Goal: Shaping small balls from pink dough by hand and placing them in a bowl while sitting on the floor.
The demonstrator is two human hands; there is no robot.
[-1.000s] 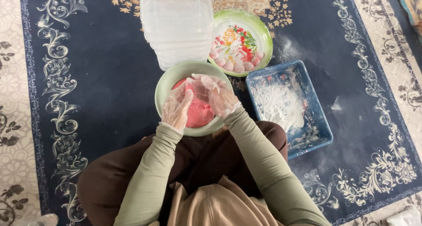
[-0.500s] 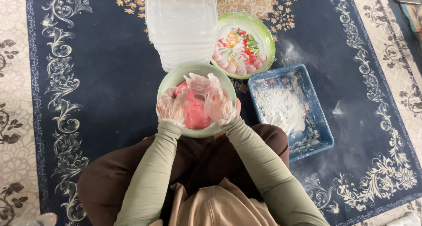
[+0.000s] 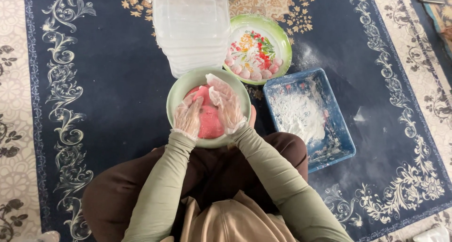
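A dark blue carpet (image 3: 108, 91) with pale scroll borders is seen across the floor. At upper centre a stack of clear plastic containers (image 3: 192, 28) is placed, its near edge just above a pale green bowl (image 3: 176, 98). Pink dough (image 3: 209, 122) is held inside the bowl, which sits on the carpet right in front of the person's knees. The left hand (image 3: 188, 117), covered by a thin clear glove, is laid on the left side of the dough, fingers curled loosely onto it; its grip is pressed on the dough, not closed round it. The right hand (image 3: 225, 103), gloved too, is cupped over the dough's upper right, fingers spread and bent against it. Olive green sleeves (image 3: 160, 185) are worn on both arms. To the right, behind the bowl, a green-rimmed floral plate (image 3: 282, 42) is set, with small pink dough balls (image 3: 252, 72) lined along its near edge. Further right, a blue rectangular tray (image 3: 346, 143) dusted with white flour (image 3: 296, 117) is seen, just beside the bowl. Flour is scattered on the carpet near it.
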